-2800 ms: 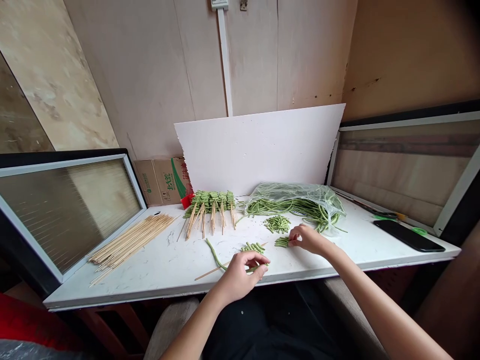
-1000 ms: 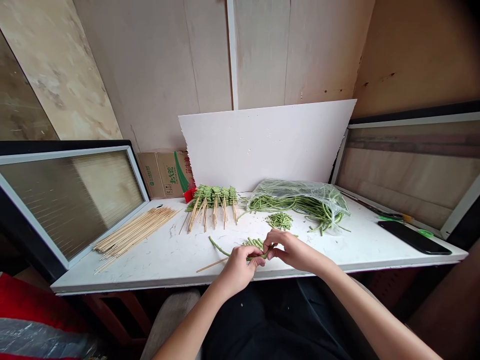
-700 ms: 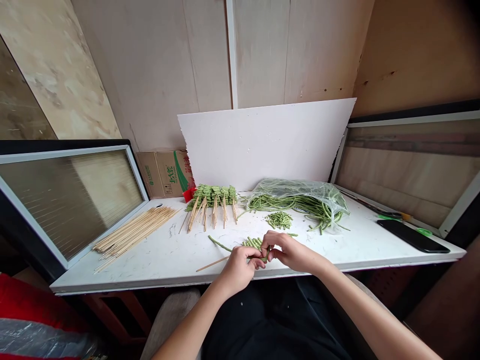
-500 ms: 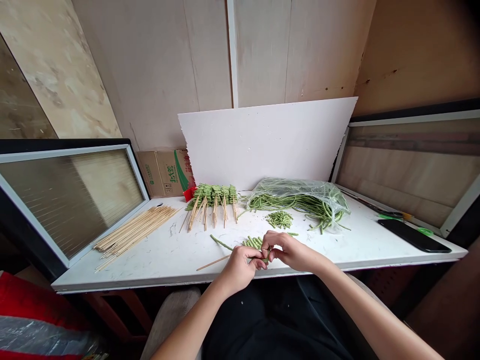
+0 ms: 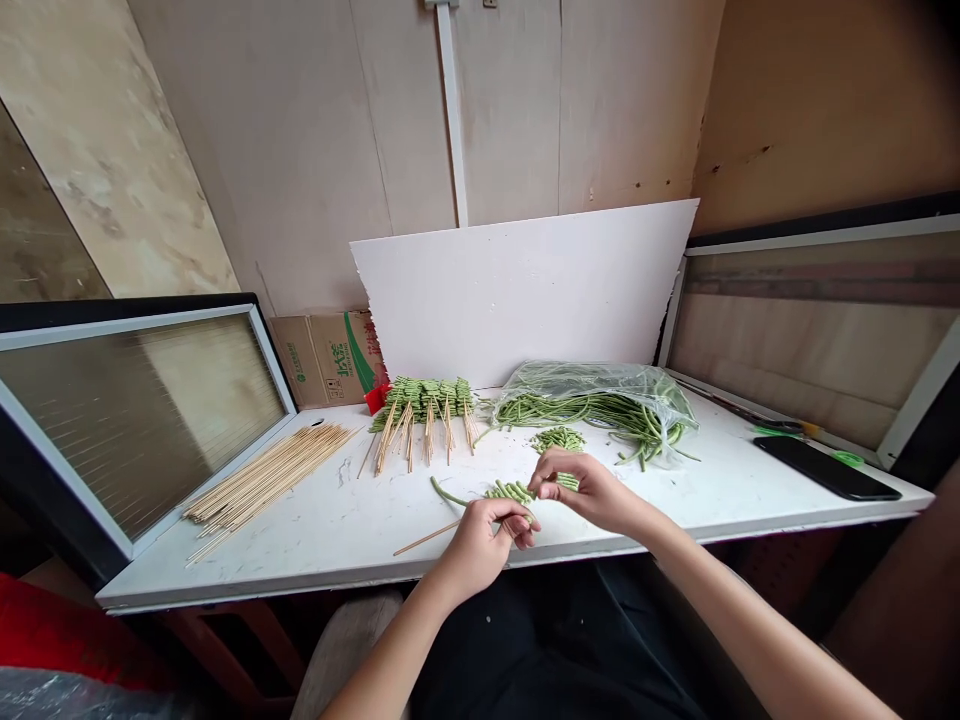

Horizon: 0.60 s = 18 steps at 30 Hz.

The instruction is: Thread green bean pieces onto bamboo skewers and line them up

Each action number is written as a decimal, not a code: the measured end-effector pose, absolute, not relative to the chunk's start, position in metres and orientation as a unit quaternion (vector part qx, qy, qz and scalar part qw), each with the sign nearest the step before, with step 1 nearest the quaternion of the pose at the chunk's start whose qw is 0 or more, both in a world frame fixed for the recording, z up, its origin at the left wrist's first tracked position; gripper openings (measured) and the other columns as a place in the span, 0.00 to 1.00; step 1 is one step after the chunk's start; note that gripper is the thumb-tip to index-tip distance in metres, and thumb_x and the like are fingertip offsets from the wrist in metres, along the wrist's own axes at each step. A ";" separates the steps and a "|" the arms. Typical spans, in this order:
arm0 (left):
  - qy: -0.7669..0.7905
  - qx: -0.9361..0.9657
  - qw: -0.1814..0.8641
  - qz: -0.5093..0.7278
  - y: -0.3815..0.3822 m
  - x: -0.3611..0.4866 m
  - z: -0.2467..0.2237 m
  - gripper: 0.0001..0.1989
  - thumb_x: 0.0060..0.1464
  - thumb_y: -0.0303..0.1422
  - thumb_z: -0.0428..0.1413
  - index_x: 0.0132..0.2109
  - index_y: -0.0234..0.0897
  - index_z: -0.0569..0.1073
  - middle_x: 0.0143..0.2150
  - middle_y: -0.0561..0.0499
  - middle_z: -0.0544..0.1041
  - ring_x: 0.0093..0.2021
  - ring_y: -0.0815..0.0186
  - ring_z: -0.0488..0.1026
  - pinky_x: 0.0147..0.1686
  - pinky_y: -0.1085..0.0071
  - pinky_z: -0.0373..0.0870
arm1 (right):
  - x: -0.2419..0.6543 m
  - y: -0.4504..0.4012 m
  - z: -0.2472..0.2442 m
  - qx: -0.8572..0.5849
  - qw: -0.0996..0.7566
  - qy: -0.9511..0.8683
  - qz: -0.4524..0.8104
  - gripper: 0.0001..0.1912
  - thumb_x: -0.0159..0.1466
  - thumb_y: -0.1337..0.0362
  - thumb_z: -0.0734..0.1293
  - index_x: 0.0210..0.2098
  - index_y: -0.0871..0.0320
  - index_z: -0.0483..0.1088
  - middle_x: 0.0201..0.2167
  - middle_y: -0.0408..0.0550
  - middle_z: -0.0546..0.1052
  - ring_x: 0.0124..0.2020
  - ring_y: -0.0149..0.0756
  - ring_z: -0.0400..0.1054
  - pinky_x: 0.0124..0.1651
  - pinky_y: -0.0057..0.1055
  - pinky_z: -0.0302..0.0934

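Note:
My left hand is closed on a long green bean, whose free end sticks out to the left above the table. Close by on the right, my right hand is pinched, with a small green bit at its fingertips that looks like a piece of bean. The two hands are slightly apart. Just behind them, a row of skewered bean pieces lies on the table, partly hidden by my hands. A lone bamboo skewer rests left of my left hand. Cut bean pieces form a small heap beyond my right hand.
Finished bean skewers are stacked at the back, sticks facing me. Loose bamboo skewers lie at the left. A clear plastic bag of long beans sits back right. A black phone lies near the right edge, and a white board stands behind.
My right hand has drawn up and right, away from my left hand, which stays near the same spot with the long bean. The view has tilted slightly.

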<state>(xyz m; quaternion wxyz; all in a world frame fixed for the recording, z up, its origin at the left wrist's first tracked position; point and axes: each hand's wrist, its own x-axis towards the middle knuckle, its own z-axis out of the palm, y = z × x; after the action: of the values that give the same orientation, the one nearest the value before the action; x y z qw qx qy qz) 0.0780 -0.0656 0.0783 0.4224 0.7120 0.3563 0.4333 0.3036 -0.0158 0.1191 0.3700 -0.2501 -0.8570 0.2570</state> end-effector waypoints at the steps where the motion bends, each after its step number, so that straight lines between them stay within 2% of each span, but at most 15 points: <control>1: 0.361 0.711 0.422 0.431 -0.064 0.077 0.077 0.16 0.67 0.39 0.56 0.40 0.32 0.82 0.33 0.44 0.82 0.33 0.62 0.79 0.39 0.67 0.75 | 0.309 -0.011 0.119 -0.276 0.373 -0.858 0.221 0.20 0.71 0.45 0.68 0.40 0.55 0.81 0.38 0.53 0.79 0.43 0.43 0.72 0.48 0.38 0.66; 3: 0.370 0.712 0.421 0.423 -0.062 0.076 0.074 0.18 0.67 0.44 0.57 0.43 0.32 0.82 0.34 0.44 0.82 0.33 0.63 0.78 0.38 0.67 0.75 | 0.322 0.003 0.114 -0.334 0.379 -0.849 0.153 0.22 0.69 0.43 0.68 0.40 0.54 0.82 0.40 0.55 0.78 0.45 0.46 0.71 0.47 0.39 0.66; 6: 0.380 0.711 0.416 0.420 -0.060 0.074 0.071 0.19 0.65 0.46 0.59 0.44 0.33 0.82 0.35 0.44 0.82 0.34 0.63 0.78 0.38 0.67 0.75 | 0.345 0.028 0.100 -0.417 0.369 -0.824 0.102 0.26 0.69 0.40 0.67 0.39 0.56 0.82 0.38 0.55 0.77 0.42 0.47 0.70 0.43 0.39 0.65; 12: 0.376 0.720 0.412 0.413 -0.061 0.075 0.072 0.20 0.64 0.48 0.60 0.45 0.32 0.82 0.35 0.43 0.83 0.33 0.63 0.79 0.39 0.66 0.77 | 0.385 0.055 0.076 -0.485 0.248 -0.832 0.100 0.25 0.67 0.42 0.68 0.34 0.59 0.82 0.32 0.55 0.80 0.36 0.46 0.71 0.39 0.38 0.63; 18: 0.382 0.727 0.413 0.394 -0.062 0.077 0.072 0.19 0.64 0.46 0.61 0.45 0.33 0.83 0.37 0.44 0.83 0.33 0.63 0.79 0.40 0.67 0.77 | 0.400 0.059 0.068 -0.532 0.173 -0.813 0.160 0.21 0.65 0.46 0.70 0.35 0.60 0.82 0.33 0.56 0.83 0.32 0.44 0.74 0.35 0.35 0.64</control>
<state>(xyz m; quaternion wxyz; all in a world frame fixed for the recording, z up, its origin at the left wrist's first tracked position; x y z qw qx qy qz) 0.0766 -0.0623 0.0723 0.4129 0.7267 0.3820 0.3944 0.4001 0.0586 0.0677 0.1733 -0.5324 -0.8130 0.1600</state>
